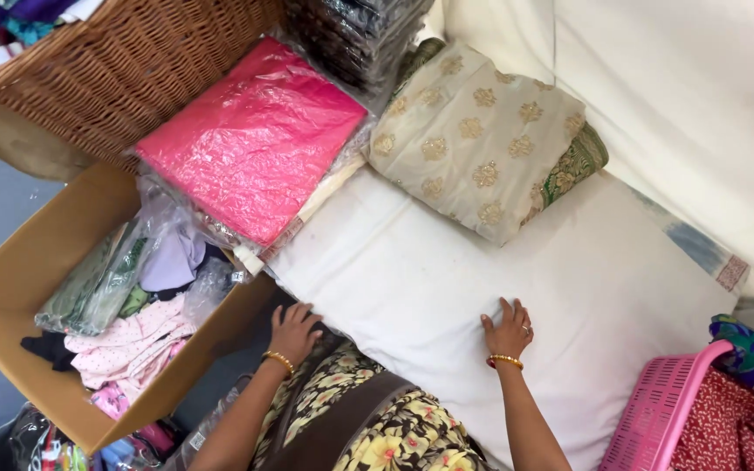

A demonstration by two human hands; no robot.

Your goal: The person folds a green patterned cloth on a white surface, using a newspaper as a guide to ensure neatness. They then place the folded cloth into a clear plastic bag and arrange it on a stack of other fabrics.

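My right hand (509, 329) lies flat, fingers spread, on the white padded surface (447, 262) near its front edge. It wears a ring and a gold bangle. My left hand (294, 331) rests at the front left corner of that surface, fingers curled over the edge, beside the cardboard box (10, 279). It holds nothing. A folded cream cloth with gold motifs and a green border (482, 139) lies on the surface farther back. A pink garment in a clear plastic bag (255, 139) sits to its left.
The cardboard box holds several bagged and loose clothes (133, 296). A wicker basket (124, 61) stands behind it. A stack of dark bagged items (351, 35) is at the back. A pink plastic basket (656, 410) with red cloth sits at the right.
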